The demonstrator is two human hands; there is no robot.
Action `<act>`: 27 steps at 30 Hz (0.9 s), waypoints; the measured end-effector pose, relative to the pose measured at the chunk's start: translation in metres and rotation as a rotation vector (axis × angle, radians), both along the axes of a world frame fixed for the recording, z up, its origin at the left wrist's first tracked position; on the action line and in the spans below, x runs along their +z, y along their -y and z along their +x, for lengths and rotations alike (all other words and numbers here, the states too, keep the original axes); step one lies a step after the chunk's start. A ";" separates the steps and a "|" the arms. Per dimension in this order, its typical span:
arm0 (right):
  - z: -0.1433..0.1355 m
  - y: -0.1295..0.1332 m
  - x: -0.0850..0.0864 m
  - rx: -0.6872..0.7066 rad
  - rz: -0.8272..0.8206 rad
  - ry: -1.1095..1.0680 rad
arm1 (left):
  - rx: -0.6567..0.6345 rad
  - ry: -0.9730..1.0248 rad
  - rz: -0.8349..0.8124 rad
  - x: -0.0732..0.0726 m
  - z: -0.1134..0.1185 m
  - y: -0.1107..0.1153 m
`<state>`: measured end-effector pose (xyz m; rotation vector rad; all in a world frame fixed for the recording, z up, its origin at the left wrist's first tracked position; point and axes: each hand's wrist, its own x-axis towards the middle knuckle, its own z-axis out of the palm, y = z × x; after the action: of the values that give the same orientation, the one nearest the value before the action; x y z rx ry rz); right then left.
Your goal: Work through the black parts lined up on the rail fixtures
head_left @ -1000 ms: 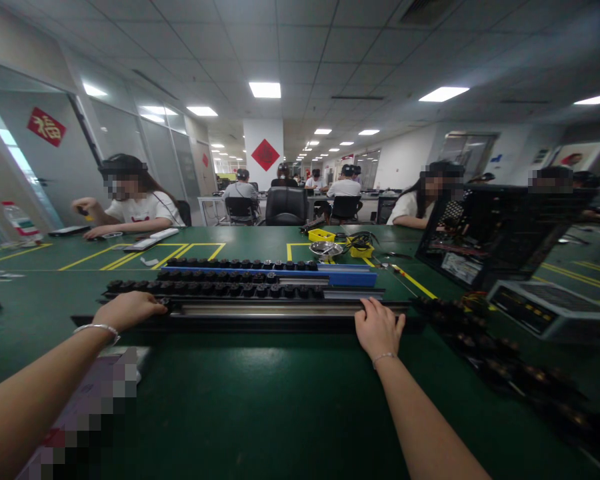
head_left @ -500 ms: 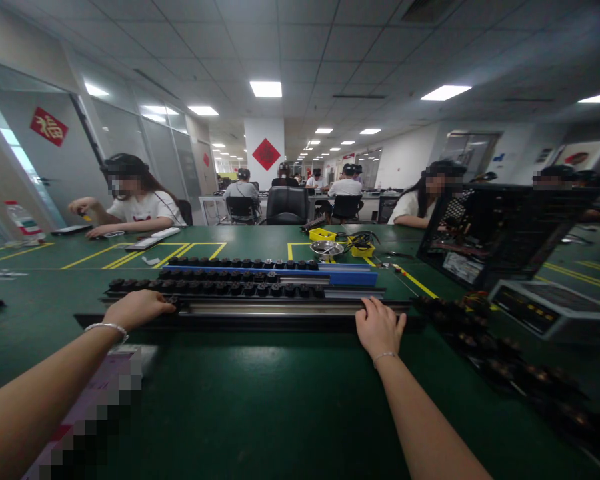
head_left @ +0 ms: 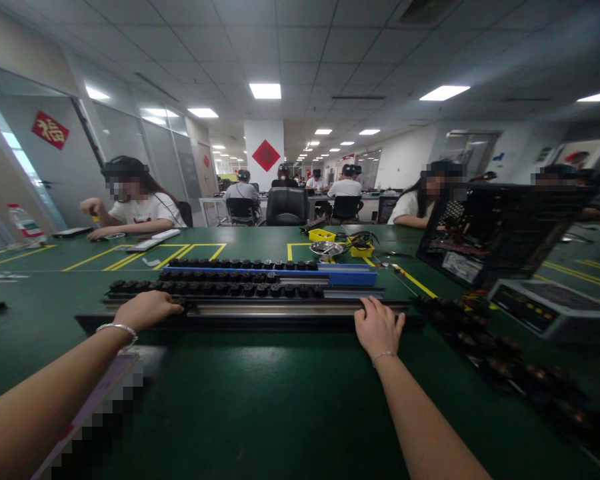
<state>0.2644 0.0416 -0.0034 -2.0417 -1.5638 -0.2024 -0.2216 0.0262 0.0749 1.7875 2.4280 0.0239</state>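
Observation:
My left hand [head_left: 150,310] is closed on a small black part [head_left: 186,307] at the left end of the nearest black rail [head_left: 280,321]. A bright metal strip runs along that rail. My right hand [head_left: 379,325] rests on the rail's right end, its fingers bent over the edge and slightly apart. Just behind lies another rail with a row of black round parts [head_left: 250,290]. Farther back, a blue rail [head_left: 353,275] carries more of these parts on its left portion.
Many dark parts [head_left: 505,367] lie along the right. Near them stand a power supply [head_left: 555,310] and an open computer case [head_left: 480,233]. Behind the rails are a metal bowl [head_left: 327,249] and yellow trays [head_left: 322,235]. People sit across the table.
My left hand has moved a little to the right along the near rail, with the small black part at its fingertips. My right hand has stayed in place.

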 end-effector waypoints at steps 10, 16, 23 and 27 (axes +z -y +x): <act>0.000 0.001 0.001 0.007 -0.007 -0.006 | 0.030 0.009 0.010 0.003 0.013 0.002; 0.000 0.001 0.001 0.011 -0.011 -0.004 | 0.025 0.005 0.020 0.002 0.016 0.001; 0.000 0.000 0.001 0.016 -0.013 -0.017 | 0.010 0.003 0.035 -0.002 0.019 -0.001; 0.000 0.000 0.000 0.009 0.011 -0.016 | 0.001 0.008 0.036 -0.002 0.024 -0.002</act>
<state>0.2644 0.0414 -0.0037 -2.0224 -1.5590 -0.1896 -0.1972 0.0282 0.0728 1.7969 2.4387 0.0751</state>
